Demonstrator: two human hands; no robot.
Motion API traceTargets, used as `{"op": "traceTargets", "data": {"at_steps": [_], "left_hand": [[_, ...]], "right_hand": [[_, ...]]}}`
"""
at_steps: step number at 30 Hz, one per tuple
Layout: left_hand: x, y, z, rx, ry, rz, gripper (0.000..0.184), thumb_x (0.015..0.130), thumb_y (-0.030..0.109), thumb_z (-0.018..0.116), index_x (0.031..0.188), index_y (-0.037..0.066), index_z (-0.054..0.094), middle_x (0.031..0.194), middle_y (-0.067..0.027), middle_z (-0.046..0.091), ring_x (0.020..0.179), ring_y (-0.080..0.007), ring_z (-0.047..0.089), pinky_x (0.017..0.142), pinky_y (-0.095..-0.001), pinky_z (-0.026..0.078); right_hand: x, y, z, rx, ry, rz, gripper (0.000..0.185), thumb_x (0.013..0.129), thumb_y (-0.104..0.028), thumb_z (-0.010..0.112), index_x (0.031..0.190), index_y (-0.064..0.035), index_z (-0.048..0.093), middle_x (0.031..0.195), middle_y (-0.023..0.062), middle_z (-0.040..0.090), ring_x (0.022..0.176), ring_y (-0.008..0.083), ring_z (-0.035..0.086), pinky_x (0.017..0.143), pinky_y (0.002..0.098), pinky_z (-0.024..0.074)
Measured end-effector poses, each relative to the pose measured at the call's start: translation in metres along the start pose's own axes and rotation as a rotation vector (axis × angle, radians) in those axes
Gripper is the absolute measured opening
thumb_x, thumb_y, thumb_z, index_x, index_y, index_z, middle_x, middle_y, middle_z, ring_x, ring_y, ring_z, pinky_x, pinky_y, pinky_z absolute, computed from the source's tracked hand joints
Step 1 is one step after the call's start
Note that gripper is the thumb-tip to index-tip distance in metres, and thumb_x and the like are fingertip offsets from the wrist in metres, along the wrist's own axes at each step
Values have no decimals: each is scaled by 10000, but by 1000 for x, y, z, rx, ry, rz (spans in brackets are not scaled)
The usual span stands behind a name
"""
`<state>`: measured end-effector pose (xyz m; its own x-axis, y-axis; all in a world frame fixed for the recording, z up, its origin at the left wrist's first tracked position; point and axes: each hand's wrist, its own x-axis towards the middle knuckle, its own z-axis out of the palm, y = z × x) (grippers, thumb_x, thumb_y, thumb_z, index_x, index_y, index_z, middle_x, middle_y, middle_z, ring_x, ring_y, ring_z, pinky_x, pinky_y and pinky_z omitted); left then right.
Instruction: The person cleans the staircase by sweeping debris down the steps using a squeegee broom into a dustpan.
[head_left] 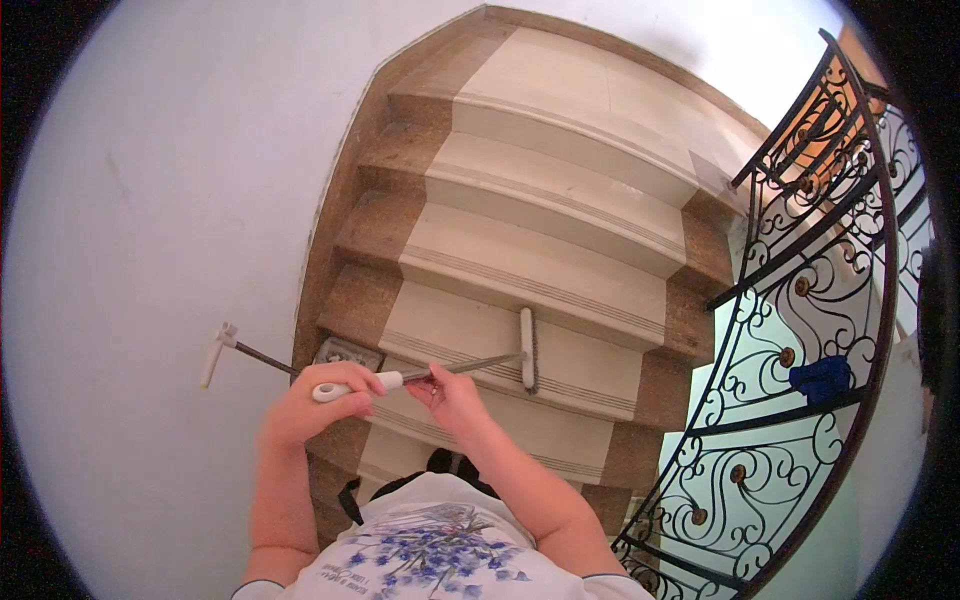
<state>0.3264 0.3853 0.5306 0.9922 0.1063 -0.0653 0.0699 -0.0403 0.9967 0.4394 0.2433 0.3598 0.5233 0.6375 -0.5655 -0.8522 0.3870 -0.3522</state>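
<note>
My left hand is closed around the white end grip of a long-handled broom. Further along the same handle, my right hand pinches the metal shaft just past the grip. The broom's narrow white head with grey bristles lies across a beige stair tread, to the right of both hands. Just beyond my left hand is a dustpan on the brown left border of a step, partly hidden by that hand. Its dark handle leads left to a white T-shaped end by the wall.
Beige stairs with brown side borders climb ahead. A white wall bounds them on the left. Along the right runs a black wrought-iron railing, with a dark blue cloth hanging on it. My dark shoes show below.
</note>
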Motion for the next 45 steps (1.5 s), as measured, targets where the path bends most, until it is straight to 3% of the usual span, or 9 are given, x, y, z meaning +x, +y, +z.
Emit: {"op": "traceTargets", "data": {"at_steps": [5, 13, 29, 35, 37, 40, 42, 44, 45], "left_hand": [[11, -38, 14, -3, -70, 9, 70, 785, 61, 613, 823, 3, 621, 916, -70, 619, 756, -129, 582, 683, -272, 462], [-3, -49, 14, 32, 100, -99, 100, 799, 77, 600, 846, -1, 642, 869, -61, 618, 687, -109, 567, 654, -252, 451], [-46, 16, 13, 34, 163, 33, 56, 776, 52, 609, 798, 4, 627, 848, -67, 612, 694, -115, 562, 652, -257, 444], [-46, 76, 35, 381, 238, 201, 95, 721, 54, 628, 799, 29, 579, 830, -74, 622, 704, -163, 587, 638, -296, 447], [-33, 82, 47, 791, 50, 255, 166, 674, 60, 628, 836, 81, 595, 812, -76, 626, 742, -238, 594, 663, -346, 458], [-7, 52, 78, 900, -31, 375, 208, 645, 78, 613, 850, 89, 580, 736, -110, 604, 709, -335, 576, 631, -418, 449], [7, 12, 98, 1005, -1, 440, 202, 649, 83, 602, 849, 78, 575, 686, -115, 591, 675, -350, 575, 618, -444, 444], [17, -18, 116, 1063, 50, 470, 198, 652, 82, 598, 848, 71, 576, 666, -117, 587, 656, -349, 576, 613, -450, 445], [19, -25, 125, 1137, 7, 380, 173, 655, 78, 600, 824, 57, 569, 723, -129, 594, 706, -341, 580, 643, -441, 445]], "right_hand": [[-2, -12, -29, 2, 37, -49, 242, 926, -130, 455, 1034, 86, 440, 982, 199, 537, 880, 323, 586, 786, 450, 542], [30, 8, -34, -42, 87, 53, 229, 931, -116, 426, 1041, 84, 412, 992, 199, 514, 916, 311, 564, 794, 464, 538], [-32, 10, 31, -127, -122, 95, 295, 946, -203, 430, 1031, 75, 474, 998, 194, 573, 868, 278, 612, 748, 359, 546], [-55, -9, 49, -267, -445, 222, 364, 945, -279, 429, 1014, 68, 518, 987, 192, 601, 874, 282, 623, 732, 345, 538], [-51, -13, 46, -222, -552, 153, 355, 941, -287, 431, 997, 47, 541, 974, 160, 613, 884, 265, 620, 741, 340, 521], [-30, -10, 18, -99, -419, 177, 334, 934, -275, 442, 987, 37, 549, 958, 134, 622, 881, 251, 615, 746, 341, 507], [-14, -12, -14, -50, -538, 169, 292, 901, -189, 489, 1071, 44, 532, 950, 143, 623, 898, 255, 612, 770, 374, 504], [-8, -16, -33, -221, -610, -86, 367, 928, -218, 400, 1237, -24, 438, 1099, 211, 573, 1029, 307, 562, 870, 414, 463], [4, -16, -48, -212, -497, 13, 418, 917, -200, 396, 1292, -17, 372, 1127, 234, 554, 1044, 341, 547, 883, 431, 453]]}}
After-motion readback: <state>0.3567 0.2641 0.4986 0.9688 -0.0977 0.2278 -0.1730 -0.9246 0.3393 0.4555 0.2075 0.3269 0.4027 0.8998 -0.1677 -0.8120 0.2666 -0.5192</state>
